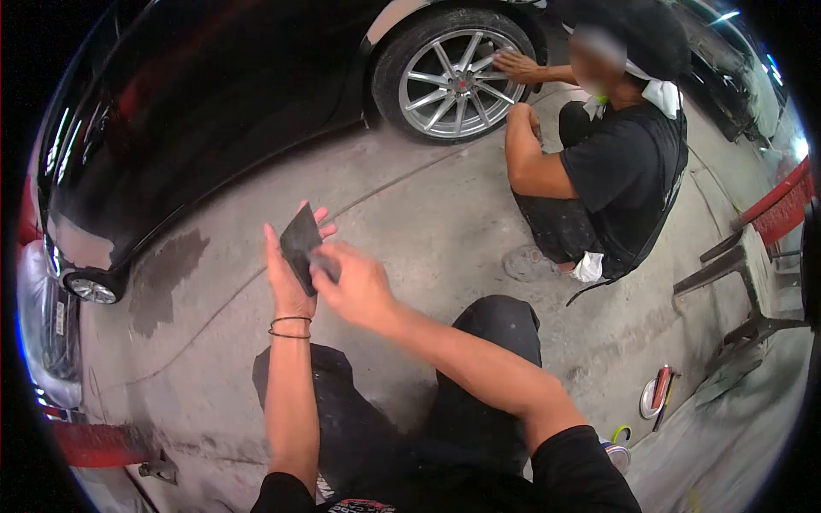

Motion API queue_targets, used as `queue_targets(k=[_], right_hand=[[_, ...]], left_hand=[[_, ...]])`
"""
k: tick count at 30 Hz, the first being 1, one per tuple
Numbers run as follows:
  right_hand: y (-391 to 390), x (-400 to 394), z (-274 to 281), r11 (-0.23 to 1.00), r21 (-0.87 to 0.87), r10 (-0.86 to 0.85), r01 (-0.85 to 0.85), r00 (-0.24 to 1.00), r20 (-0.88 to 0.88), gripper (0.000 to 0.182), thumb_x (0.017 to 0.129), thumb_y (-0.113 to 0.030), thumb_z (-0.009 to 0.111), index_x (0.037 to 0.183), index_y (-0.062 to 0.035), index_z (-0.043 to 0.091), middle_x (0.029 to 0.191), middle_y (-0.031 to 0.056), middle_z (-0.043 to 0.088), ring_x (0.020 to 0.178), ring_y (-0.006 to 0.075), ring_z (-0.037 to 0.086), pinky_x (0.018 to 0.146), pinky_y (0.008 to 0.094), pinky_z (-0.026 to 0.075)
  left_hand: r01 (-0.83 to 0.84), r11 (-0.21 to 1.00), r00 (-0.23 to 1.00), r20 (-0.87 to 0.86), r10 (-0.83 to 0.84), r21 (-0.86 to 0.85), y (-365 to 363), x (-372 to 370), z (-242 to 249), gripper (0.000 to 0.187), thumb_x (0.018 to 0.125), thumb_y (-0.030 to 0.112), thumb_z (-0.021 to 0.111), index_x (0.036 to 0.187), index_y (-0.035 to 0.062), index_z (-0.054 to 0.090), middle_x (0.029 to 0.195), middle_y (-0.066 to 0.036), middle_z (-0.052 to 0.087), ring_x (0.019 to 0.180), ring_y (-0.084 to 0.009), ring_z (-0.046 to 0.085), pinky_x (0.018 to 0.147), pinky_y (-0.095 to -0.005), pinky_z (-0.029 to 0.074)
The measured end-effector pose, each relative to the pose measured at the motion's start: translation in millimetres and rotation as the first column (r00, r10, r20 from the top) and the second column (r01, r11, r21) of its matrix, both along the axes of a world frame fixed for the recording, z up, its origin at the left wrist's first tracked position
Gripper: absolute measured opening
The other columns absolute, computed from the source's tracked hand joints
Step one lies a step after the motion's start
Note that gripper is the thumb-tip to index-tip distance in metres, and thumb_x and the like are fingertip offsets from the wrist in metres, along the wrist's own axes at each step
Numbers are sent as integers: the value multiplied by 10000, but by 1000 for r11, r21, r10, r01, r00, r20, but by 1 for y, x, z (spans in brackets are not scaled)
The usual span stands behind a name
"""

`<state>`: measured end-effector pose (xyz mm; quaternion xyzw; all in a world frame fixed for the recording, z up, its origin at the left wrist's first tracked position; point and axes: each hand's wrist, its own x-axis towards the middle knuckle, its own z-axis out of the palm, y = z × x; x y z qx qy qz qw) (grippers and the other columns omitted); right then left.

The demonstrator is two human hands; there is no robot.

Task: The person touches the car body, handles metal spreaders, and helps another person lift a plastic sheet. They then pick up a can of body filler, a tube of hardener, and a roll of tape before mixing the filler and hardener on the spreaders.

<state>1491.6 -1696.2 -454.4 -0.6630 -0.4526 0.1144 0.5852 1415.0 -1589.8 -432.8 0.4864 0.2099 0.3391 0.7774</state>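
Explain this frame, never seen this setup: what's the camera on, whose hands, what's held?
The one picture comes from a camera worn on a person's head, looking down at their own two bare hands; no machine is involved. The left hand holds up a dark flat sheet, and the right hand touches its lower edge. It is blurred, so its grip is unclear. The person crouches on a concrete floor beside a black car. A co-worker squats opposite with a hand on the car's wheel. A small tin lies on the floor to the right.

Left hand (pixel 289 286) holds a dark flat sheet (pixel 299 244); right hand (pixel 357 286) touches its lower edge. A crouching co-worker's hand (pixel 517 66) rests on the car wheel (pixel 451 74).
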Motion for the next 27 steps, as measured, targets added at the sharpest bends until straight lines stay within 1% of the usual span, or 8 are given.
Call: queue_targets(k=[2,6,9,12,17,18,24,27], right_hand=[[18,7,-8,992,6,-129,129,991,-37,294,911,-198,676,1150,-28,691,1038,203,719,940,416,696,817,495,552],[20,7,-10,996,-59,-73,66,989,-130,318,901,-207,683,1159,-21,700,1061,217,721,951,417,704,826,487,559],[3,-17,-5,996,-80,23,-31,995,-95,343,895,-223,695,1158,-4,717,1082,240,728,984,410,711,858,470,562],[12,-21,-16,999,25,-26,27,999,-30,390,889,-251,703,1191,-3,710,1076,260,732,1011,414,713,886,489,557],[20,36,-13,956,-200,-244,216,961,-127,418,906,-303,676,1194,-1,700,1066,251,741,1007,418,717,873,475,554],[18,42,-13,951,-226,-249,212,957,-149,425,909,-313,669,1196,0,698,1057,248,743,1003,417,719,869,470,554],[15,59,-16,959,-234,-192,161,974,-119,365,880,-284,704,1091,13,733,946,218,763,881,351,751,790,425,566],[15,63,-20,966,-184,-211,181,965,-155,345,877,-314,691,1021,-4,732,884,218,744,818,379,729,750,448,558]], left_hand=[[-46,997,997,-54,49,56,-4,3,-8,849,1046,703,330,1567,41,439,1436,-144,613,1236,-252,610,1065,-394,488],[-86,983,972,-205,119,164,-5,5,-20,815,1053,689,340,1560,63,464,1411,-130,623,1170,-219,614,1043,-367,491],[-187,967,976,-82,204,173,28,-6,-38,821,1049,699,336,1545,61,487,1415,-130,620,1114,-217,625,1000,-390,522],[-69,996,997,-37,71,54,13,-11,-34,815,1051,695,335,1542,63,492,1416,-132,627,1173,-233,632,1016,-398,525],[119,987,972,-214,-94,110,-21,-4,-26,736,1066,634,405,1539,81,518,1488,-74,577,1314,-220,572,1117,-370,442],[165,982,969,-202,-143,96,-15,-4,-34,712,1092,557,408,1575,35,448,1585,-111,479,1475,-233,426,1229,-367,285],[181,948,959,-260,-111,262,-23,-1,-35,754,1052,486,556,1596,-5,379,1606,-194,427,1523,-286,342,1252,-382,237],[179,938,963,-248,-106,296,-29,0,-33,765,1049,436,593,1600,-32,343,1599,-239,419,1516,-317,353,1248,-398,254]])
